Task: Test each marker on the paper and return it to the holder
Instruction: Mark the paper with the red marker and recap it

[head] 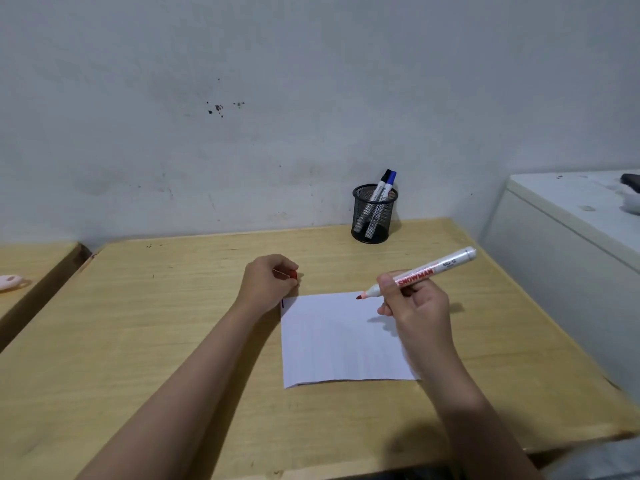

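A white sheet of paper [339, 341] lies on the wooden table [173, 323]. My right hand [415, 306] grips an uncapped red marker [433, 268], its red tip hovering just above the paper's far edge. My left hand [266, 282] rests at the paper's far left corner, closed around the red cap [293, 274]. A short dark mark shows on the paper's left edge beside that hand. A black mesh holder [373, 216] stands at the back of the table against the wall, with a black-capped and a blue-capped marker [389, 180] leaning in it.
A white cabinet [561, 244] stands close on the right of the table, with a dark object on top. A second wooden surface [31, 261] lies to the left, separated by a gap, with a pale pink item on it. The wall rises right behind the holder.
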